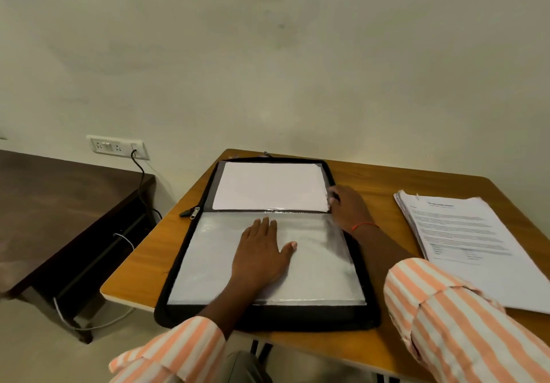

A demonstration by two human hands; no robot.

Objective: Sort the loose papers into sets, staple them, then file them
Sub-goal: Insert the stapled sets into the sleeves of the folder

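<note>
Wooden desk, bearing an open black folder lying flat at its middle. To the right, apart from the folder, a stack of printed papers. In the folder's far half, blank white sheets; in the near half, a clear sleeve. Left hand pressed flat on the sleeve, fingers straight and spread. Right hand at the sheets' right edge, fingers curled there; pinching or merely touching, cannot tell.

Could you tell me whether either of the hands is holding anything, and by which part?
The left hand lies flat on the sleeve, holding nothing. The right hand touches the right edge of the papers; a grip cannot be told.
</note>
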